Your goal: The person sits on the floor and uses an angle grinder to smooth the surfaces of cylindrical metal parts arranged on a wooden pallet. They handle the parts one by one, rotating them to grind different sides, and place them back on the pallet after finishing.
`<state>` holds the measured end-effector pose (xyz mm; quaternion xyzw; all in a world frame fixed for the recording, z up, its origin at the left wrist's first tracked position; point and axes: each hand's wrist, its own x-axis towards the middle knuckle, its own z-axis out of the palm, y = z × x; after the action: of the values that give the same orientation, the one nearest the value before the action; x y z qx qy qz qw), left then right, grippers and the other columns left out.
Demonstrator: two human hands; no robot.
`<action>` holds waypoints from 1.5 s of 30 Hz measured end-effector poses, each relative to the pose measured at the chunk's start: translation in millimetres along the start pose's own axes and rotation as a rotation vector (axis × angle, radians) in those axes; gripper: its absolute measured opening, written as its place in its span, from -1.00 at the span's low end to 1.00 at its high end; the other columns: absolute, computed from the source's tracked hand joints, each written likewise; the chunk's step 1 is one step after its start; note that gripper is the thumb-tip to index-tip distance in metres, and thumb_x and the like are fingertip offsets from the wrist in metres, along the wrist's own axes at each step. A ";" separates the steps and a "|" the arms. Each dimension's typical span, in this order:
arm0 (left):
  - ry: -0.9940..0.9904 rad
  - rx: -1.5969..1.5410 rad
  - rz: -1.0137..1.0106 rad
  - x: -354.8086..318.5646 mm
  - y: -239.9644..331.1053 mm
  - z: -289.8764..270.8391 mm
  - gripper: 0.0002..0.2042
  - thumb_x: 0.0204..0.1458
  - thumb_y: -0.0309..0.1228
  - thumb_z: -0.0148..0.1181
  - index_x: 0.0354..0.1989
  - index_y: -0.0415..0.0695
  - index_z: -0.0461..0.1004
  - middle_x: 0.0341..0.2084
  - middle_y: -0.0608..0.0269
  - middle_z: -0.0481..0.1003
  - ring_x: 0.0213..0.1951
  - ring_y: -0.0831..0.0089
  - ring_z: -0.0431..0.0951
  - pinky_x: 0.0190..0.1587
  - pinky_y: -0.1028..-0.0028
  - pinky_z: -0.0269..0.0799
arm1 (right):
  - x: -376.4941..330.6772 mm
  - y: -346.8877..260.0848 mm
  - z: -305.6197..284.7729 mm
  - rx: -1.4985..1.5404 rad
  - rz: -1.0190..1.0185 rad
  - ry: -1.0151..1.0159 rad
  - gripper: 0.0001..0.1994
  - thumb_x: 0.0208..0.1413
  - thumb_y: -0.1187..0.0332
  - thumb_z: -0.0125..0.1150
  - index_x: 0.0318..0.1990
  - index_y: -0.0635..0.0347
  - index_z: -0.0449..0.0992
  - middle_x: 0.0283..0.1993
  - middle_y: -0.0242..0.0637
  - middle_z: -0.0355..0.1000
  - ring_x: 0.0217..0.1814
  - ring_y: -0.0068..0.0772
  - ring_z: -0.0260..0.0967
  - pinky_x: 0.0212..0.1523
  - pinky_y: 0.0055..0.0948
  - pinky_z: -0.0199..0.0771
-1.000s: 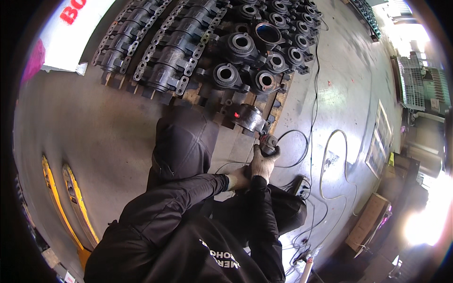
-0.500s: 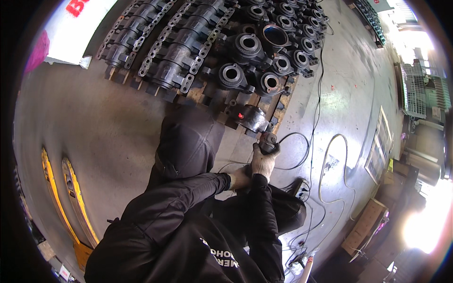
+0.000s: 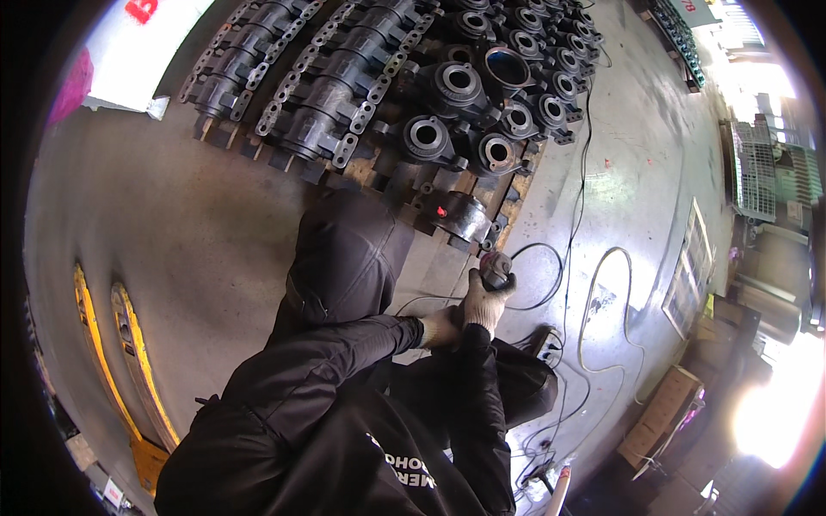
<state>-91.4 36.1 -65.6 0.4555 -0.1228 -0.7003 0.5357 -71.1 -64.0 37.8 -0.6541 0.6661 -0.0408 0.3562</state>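
In my gloved right hand (image 3: 487,304) is a dark, corded angle grinder (image 3: 496,267), gripped near its rounded head, fingers wrapped round it. My gloved left hand (image 3: 440,328) is closed at the rear of the same tool, close to the right wrist; its fingers are largely hidden. Just beyond the grinder head, a black cast metal part (image 3: 465,218) with a red mark lies at the near edge of a wooden pallet (image 3: 514,199). A small gap seems to separate tool and part. My knees are bent on either side.
Ring-shaped black castings (image 3: 426,138) and long bolted black assemblies (image 3: 323,99) crowd the pallet. Cables (image 3: 564,258) loop over the floor on the right, near a power strip (image 3: 548,344). Yellow forks (image 3: 133,353) lie at left. A wooden box (image 3: 661,420) stands at right.
Both hands and the grinder have shifted slightly toward me and to the right, drawing the grinder head back from the marked casting. The grip looks the same.
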 end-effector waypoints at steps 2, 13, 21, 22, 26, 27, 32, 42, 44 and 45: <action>-0.028 0.058 -0.089 -5.2 4.4 1.5 -0.10 -0.19 -0.26 0.62 0.34 -0.29 0.25 0.05 0.04 0.58 -0.01 0.27 0.61 0.02 0.28 0.55 | 0.7 9.8 -6.1 -0.011 0.067 0.040 0.04 -0.01 -0.02 0.51 0.52 0.14 0.00 0.28 0.18 0.42 0.31 0.11 0.42 0.33 -0.13 0.35; 0.117 0.168 -0.024 18.8 -33.9 -9.3 0.07 -0.37 -0.17 0.71 0.36 -0.33 0.22 0.22 -0.06 0.48 0.24 0.17 0.49 0.28 0.25 0.43 | 2.0 0.2 3.3 0.084 -0.013 -0.011 0.00 0.02 0.06 0.52 0.51 0.13 -0.02 0.25 0.14 0.44 0.28 0.01 0.45 0.31 -0.17 0.37; 0.174 0.576 -0.263 -37.3 73.6 0.0 -0.13 -0.27 -0.19 0.57 0.23 -0.31 0.27 0.07 -0.24 0.53 0.16 -0.03 0.55 0.17 0.17 0.49 | 38.7 68.7 15.3 0.535 0.188 0.016 -0.08 0.07 0.15 0.51 0.48 0.09 0.02 0.21 -0.01 0.42 0.16 -0.18 0.46 0.18 -0.25 0.48; 0.228 0.620 -0.298 -37.5 78.9 -2.9 -0.15 -0.26 -0.21 0.56 0.22 -0.31 0.27 0.04 -0.26 0.55 0.13 -0.05 0.57 0.14 0.15 0.51 | 26.7 47.0 14.1 0.657 0.210 -0.066 -0.13 0.11 0.20 0.49 0.47 0.06 0.03 0.12 -0.08 0.43 0.04 -0.27 0.48 0.01 -0.30 0.55; 0.272 0.722 -0.377 -38.9 92.7 1.6 -0.24 -0.22 -0.26 0.49 0.16 -0.33 0.28 -0.06 -0.27 0.58 0.03 -0.09 0.63 0.05 0.13 0.56 | 23.4 35.3 9.6 0.854 0.280 -0.108 -0.19 0.12 0.26 0.48 0.42 0.00 0.04 -0.18 -0.17 0.45 -0.32 -0.28 0.50 -0.35 -0.25 0.59; 0.274 0.733 -0.395 -39.4 92.6 1.3 -0.26 -0.21 -0.26 0.49 0.15 -0.34 0.29 -0.07 -0.26 0.59 0.00 -0.08 0.65 0.02 0.13 0.58 | 21.4 38.1 11.9 0.878 0.289 -0.108 -0.21 0.13 0.27 0.47 0.40 -0.01 0.05 -0.20 -0.18 0.44 -0.36 -0.27 0.50 -0.39 -0.24 0.58; 0.217 0.862 -0.416 -50.9 103.5 0.5 -0.33 -0.08 -0.19 0.42 0.15 -0.28 0.27 -0.04 -0.29 0.57 0.09 -0.12 0.60 0.10 0.07 0.51 | 14.5 47.6 22.2 1.052 0.305 -0.120 -0.28 0.16 0.31 0.43 0.37 -0.07 0.08 -0.27 -0.20 0.43 -0.43 -0.27 0.47 -0.46 -0.23 0.57; 0.298 1.066 -0.384 -47.6 96.4 -4.1 -0.25 -0.19 -0.19 0.45 0.14 -0.35 0.28 -0.10 -0.35 0.57 0.00 -0.18 0.63 0.06 0.09 0.54 | 13.5 60.5 37.6 1.198 0.372 -0.074 -0.27 0.15 0.23 0.46 0.33 -0.05 0.06 -0.34 -0.18 0.42 -0.47 -0.22 0.46 -0.48 -0.15 0.58; 0.301 1.086 -0.375 -50.6 95.0 -6.9 -0.26 -0.20 -0.21 0.45 0.15 -0.34 0.29 -0.10 -0.33 0.57 0.01 -0.19 0.62 0.05 0.09 0.54 | 10.2 55.0 38.6 1.209 0.395 -0.063 -0.28 0.14 0.23 0.46 0.31 -0.03 0.07 -0.34 -0.19 0.42 -0.47 -0.23 0.46 -0.49 -0.15 0.58; 0.303 1.076 -0.371 -50.5 96.5 -9.7 -0.26 -0.20 -0.22 0.45 0.15 -0.33 0.29 -0.10 -0.32 0.57 0.01 -0.19 0.62 0.05 0.09 0.54 | 9.2 51.1 39.7 1.213 0.406 -0.061 -0.29 0.14 0.24 0.46 0.30 -0.02 0.08 -0.34 -0.19 0.42 -0.46 -0.23 0.45 -0.49 -0.15 0.57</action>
<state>-21.8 44.5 18.3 0.7723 -0.3010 -0.5487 0.1092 -92.2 -48.7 -22.2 -0.1981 0.6247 -0.3236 0.6825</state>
